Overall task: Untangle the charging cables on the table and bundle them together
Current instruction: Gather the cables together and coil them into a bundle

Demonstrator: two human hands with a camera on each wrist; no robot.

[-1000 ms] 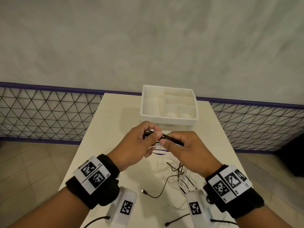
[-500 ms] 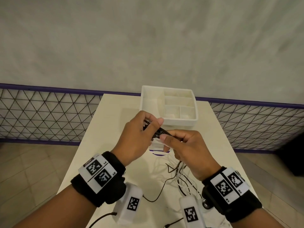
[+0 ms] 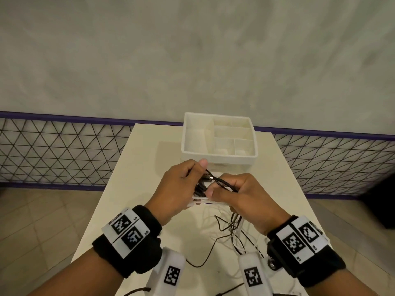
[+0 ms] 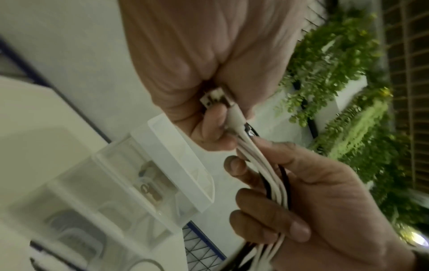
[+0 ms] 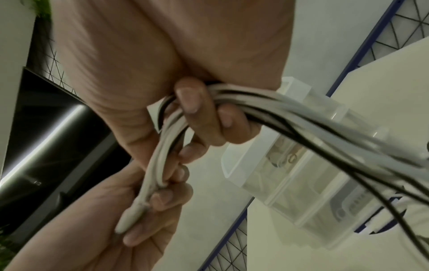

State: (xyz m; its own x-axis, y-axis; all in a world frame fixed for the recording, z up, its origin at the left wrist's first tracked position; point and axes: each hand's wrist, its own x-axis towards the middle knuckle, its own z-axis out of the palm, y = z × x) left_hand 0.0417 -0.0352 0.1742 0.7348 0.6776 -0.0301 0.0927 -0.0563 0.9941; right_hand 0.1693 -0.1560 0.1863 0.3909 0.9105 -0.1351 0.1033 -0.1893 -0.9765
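I had the cable bundle up in the air in front of me, above the near half of the table and just short of the white divided organizer box. Its gathered part ran roughly left to right between my two hands, a mix of white and black leads lying side by side. From the left wrist camera the plug ends sat tucked into my left palm, pointing back toward that wrist, so the bundle's long axis led away from them toward my right hand.

My left hand was clenched round the plug end of the bundle, fingers curled in and the thumb laid across the top. My right hand was wrapped round the same leads just beside it, the fingers hooked over them and the thumb pressed against the white strands. The two hands were close enough that their fingertips nearly met.

Past my right hand the loose tails dropped down to the tabletop, still crossing one another there in thin black and white loops. One black lead trailed back toward me between my wrists.

The organizer's open compartments faced up; in the wrist views its clear front showed small items I could not make out.
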